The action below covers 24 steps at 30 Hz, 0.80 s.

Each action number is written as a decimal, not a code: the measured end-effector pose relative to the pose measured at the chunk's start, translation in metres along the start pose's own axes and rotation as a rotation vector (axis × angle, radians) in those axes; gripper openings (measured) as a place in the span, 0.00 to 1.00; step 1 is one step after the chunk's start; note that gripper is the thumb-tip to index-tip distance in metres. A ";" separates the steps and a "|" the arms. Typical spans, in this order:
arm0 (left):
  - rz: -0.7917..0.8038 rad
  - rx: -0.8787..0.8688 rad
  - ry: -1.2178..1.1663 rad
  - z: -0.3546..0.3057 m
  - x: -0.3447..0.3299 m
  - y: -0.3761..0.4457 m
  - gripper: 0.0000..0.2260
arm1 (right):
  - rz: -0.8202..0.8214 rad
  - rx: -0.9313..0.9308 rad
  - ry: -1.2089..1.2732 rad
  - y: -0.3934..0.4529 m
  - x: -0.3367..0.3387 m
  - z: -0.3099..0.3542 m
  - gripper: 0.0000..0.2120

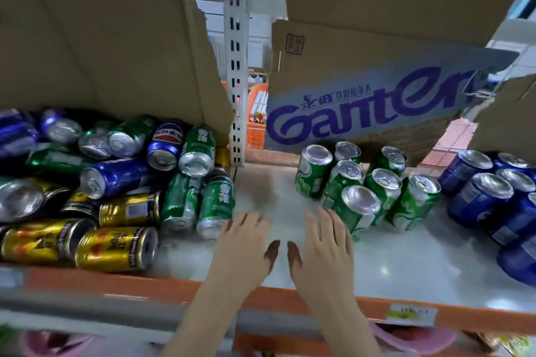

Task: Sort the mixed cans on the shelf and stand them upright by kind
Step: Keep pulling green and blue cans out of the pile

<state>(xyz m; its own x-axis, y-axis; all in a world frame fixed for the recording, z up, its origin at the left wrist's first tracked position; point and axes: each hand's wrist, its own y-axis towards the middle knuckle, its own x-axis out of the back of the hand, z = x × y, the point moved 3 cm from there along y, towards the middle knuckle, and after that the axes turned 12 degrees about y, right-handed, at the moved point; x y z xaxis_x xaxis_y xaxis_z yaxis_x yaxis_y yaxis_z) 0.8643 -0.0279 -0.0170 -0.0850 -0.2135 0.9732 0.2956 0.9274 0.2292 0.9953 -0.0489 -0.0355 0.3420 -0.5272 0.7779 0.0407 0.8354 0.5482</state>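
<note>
A pale grey metal shelf point(377, 264) with an orange front rail runs across a storeroom, with torn brown cardboard boxes point(110, 38) standing along its far edge and a white perforated upright post point(236, 81) between them. On the right half, a cluster of upright green aluminium cans point(368, 185) stands together, and further right a group of upright blue aluminium cans point(487, 191) is packed at the frame edge. These two kinds look sorted already, though the wide-angle lens makes them seem to lean.

On the left, a jumbled heap of green, blue and gold cans point(116, 180) lies on its side, several layers deep against the cardboard. No gold cans appear upright anywhere in view, so that kind seems untouched. By rough judgement the job is somewhere short of half done.

The left hand point(246, 243) hovers over bare shelf just beside the nearest fallen green can, fingers spread and holding nothing. The right hand point(322, 243) is likewise spread and empty, its fingertips close to the nearest upright green can; contact cannot be told.
</note>
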 end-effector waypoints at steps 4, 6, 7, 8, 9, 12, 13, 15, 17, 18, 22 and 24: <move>-0.023 0.030 -0.059 0.034 -0.002 -0.033 0.15 | 0.058 -0.034 0.060 -0.016 -0.015 0.017 0.23; -0.060 0.026 -0.036 0.055 0.006 -0.037 0.15 | 0.087 -0.039 0.077 -0.013 -0.020 0.028 0.21; -0.081 0.026 -0.021 0.068 0.011 -0.036 0.14 | 0.093 -0.041 0.079 -0.009 -0.022 0.034 0.20; -0.092 0.030 -0.007 0.082 0.018 -0.035 0.14 | 0.094 -0.045 0.078 -0.004 -0.024 0.042 0.20; -0.100 0.039 0.002 0.097 0.026 -0.033 0.14 | 0.092 -0.050 0.075 0.002 -0.026 0.050 0.19; -0.165 0.080 0.054 0.144 0.048 -0.030 0.11 | 0.071 -0.041 0.058 0.022 -0.031 0.080 0.17; -0.180 0.093 0.082 0.161 0.053 -0.030 0.12 | 0.069 -0.032 0.054 0.027 -0.034 0.091 0.16; -0.189 0.126 0.130 0.194 0.059 -0.031 0.13 | 0.081 -0.022 0.061 0.037 -0.042 0.114 0.18; -0.170 0.158 0.158 0.224 0.060 -0.034 0.14 | 0.087 -0.013 0.051 0.045 -0.050 0.136 0.20; -0.170 0.165 0.161 0.238 0.059 -0.037 0.14 | 0.085 -0.008 0.042 0.047 -0.054 0.146 0.20; -0.200 0.173 0.183 0.284 0.054 -0.048 0.11 | 0.088 0.004 0.030 0.056 -0.070 0.179 0.21; -0.212 0.177 0.179 0.300 0.049 -0.050 0.11 | 0.090 -0.010 0.008 0.059 -0.077 0.192 0.21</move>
<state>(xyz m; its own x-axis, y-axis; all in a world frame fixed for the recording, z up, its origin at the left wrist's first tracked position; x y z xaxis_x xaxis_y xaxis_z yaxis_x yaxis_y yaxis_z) 0.5595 0.0072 0.0148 0.0463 -0.4439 0.8949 0.1179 0.8920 0.4364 0.7914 0.0112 -0.0038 0.3519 -0.4490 0.8213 0.0192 0.8807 0.4732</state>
